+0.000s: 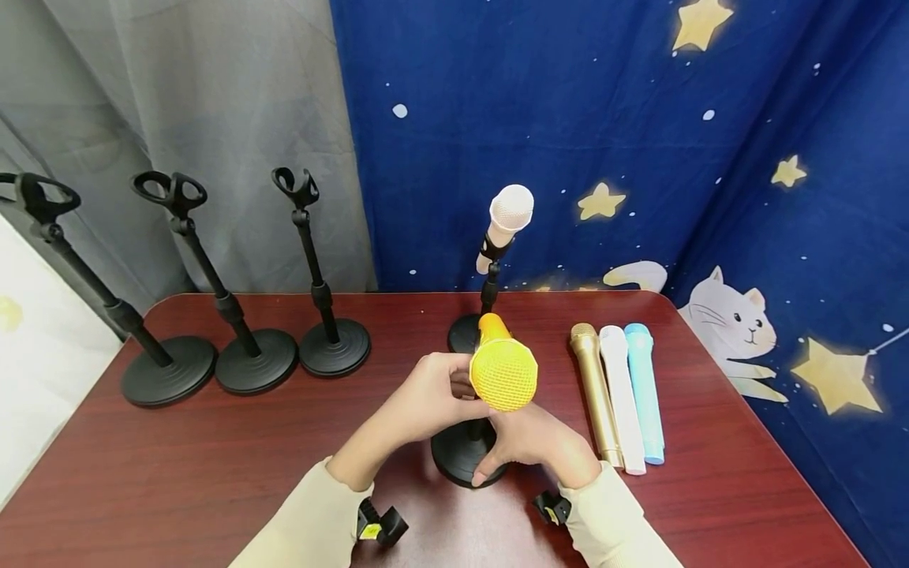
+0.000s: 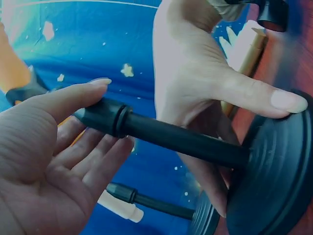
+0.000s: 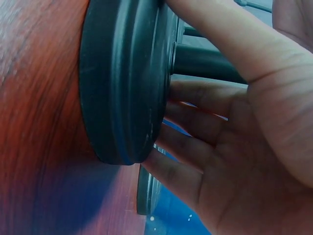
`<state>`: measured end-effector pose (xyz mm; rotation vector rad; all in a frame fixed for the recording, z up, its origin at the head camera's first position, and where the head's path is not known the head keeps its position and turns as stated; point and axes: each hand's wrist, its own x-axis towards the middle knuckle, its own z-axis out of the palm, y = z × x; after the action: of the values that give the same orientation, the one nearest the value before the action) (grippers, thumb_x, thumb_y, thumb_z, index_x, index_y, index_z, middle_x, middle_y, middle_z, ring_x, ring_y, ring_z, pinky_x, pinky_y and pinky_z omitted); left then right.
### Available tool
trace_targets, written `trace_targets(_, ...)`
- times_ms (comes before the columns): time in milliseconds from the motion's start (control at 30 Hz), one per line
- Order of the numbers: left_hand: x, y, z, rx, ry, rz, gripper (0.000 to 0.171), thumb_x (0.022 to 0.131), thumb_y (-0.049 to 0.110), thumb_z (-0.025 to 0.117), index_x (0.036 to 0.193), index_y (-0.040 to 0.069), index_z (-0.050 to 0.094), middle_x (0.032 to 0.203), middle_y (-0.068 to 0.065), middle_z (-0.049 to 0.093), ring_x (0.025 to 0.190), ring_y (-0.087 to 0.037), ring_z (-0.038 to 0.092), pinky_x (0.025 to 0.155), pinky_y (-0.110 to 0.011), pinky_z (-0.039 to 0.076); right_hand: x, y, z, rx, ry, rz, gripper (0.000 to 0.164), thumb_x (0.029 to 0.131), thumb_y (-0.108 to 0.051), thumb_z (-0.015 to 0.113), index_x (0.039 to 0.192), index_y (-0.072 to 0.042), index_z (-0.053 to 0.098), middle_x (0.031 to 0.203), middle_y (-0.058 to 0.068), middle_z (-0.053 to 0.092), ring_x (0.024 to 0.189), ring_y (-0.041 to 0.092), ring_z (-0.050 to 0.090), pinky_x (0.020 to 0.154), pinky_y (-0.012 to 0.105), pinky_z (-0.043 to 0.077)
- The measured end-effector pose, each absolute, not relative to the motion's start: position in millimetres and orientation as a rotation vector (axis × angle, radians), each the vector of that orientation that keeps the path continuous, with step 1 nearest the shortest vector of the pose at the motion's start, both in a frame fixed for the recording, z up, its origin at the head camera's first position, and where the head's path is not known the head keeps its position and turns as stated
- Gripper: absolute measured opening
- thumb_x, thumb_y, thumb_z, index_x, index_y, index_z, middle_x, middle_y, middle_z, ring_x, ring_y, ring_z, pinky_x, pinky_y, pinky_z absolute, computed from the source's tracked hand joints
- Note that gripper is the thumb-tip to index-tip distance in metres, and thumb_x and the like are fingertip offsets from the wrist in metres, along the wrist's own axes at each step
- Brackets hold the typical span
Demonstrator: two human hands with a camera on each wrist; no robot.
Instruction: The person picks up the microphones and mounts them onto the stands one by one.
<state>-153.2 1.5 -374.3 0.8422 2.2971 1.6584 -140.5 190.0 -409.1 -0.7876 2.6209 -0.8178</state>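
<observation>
A yellow microphone [image 1: 504, 375] sits in the clip atop a black microphone stand [image 1: 454, 457], its mesh head facing me. My left hand [image 1: 436, 398] holds the stand's pole just under the microphone; in the left wrist view its thumb lies over the collar [image 2: 105, 117], with the fingers behind. Lower down, my right hand [image 1: 533, 442] grips the round base [image 3: 122, 98], thumb on one side of the rim and fingertips against the other. The base is close over the tabletop. Behind it, a second stand carries a white microphone [image 1: 511, 209], tilted upward.
Three black stands [image 1: 334, 347] with vacant clips stand in a row at the left. On the right lie a gold microphone [image 1: 596, 394], a white microphone [image 1: 623, 402] and a blue microphone [image 1: 645, 394], side by side. Curtains [image 1: 461, 118] hang behind the red-brown table [image 1: 284, 465].
</observation>
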Motion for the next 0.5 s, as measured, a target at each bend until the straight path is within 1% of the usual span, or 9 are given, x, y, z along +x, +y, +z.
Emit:
trace_targets(100, -142.6, 11.6, -378.3, 0.752, 2.469, 1.71, 0.046, 0.076, 0.011, 0.089, 0.116, 0.011, 0.066, 0.103, -0.006, 0.076, 0.087, -0.013, 0.075, 0.078, -0.022, 0.06, -140.2, 190.7, -410.1, -0.78, 2.628, -0.821, 0.105, 0.057, -0.028, 0.101, 0.145, -0.01, 0.047, 0.145, 0.003, 0.053, 0.13, 0.021, 0.053, 0.113, 0.044, 0.043)
trace_targets(167, -133.9, 20.1, -383.3, 0.665, 2.602, 1.781, 0.044, 0.074, 0.011, 0.089, 0.11, 0.011, 0.065, 0.097, -0.003, 0.074, 0.082, -0.01, 0.073, 0.074, -0.019, 0.059, -139.9, 190.8, -410.8, -0.773, 2.624, -0.826, 0.103, 0.057, -0.029, 0.101, 0.144, -0.01, 0.049, 0.143, 0.002, 0.056, 0.128, 0.02, 0.055, 0.111, 0.041, 0.045)
trace_targets(233, -126.2, 28.5, -388.9, 0.602, 2.699, 1.888, 0.039, 0.074, 0.01, 0.089, 0.105, 0.01, 0.065, 0.093, -0.003, 0.072, 0.079, -0.01, 0.071, 0.072, -0.018, 0.058, -139.7, 191.1, -411.1, -0.774, 2.622, -0.835, 0.101, 0.057, -0.029, 0.1, 0.142, -0.009, 0.05, 0.141, 0.002, 0.057, 0.126, 0.02, 0.056, 0.109, 0.04, 0.046)
trace_targets(300, -121.0, 35.5, -394.3, 0.558, 2.758, 1.998, 0.035, 0.075, 0.008, 0.088, 0.101, 0.009, 0.064, 0.091, -0.003, 0.069, 0.079, -0.01, 0.07, 0.071, -0.018, 0.058, -139.4, 191.5, -410.7, -0.774, 2.615, -0.849, 0.098, 0.058, -0.029, 0.1, 0.141, -0.008, 0.052, 0.139, 0.002, 0.059, 0.124, 0.02, 0.057, 0.107, 0.039, 0.047)
trace_targets(500, -116.2, 46.6, -406.3, 0.497, 2.794, 2.228, 0.034, 0.074, 0.004, 0.088, 0.096, 0.01, 0.062, 0.092, -0.001, 0.068, 0.079, -0.01, 0.071, 0.07, -0.021, 0.059, -138.1, 193.1, -409.6, -0.786, 2.612, -0.86, 0.089, 0.058, -0.029, 0.1, 0.134, -0.01, 0.057, 0.132, 0.001, 0.063, 0.119, 0.017, 0.06, 0.103, 0.036, 0.05)
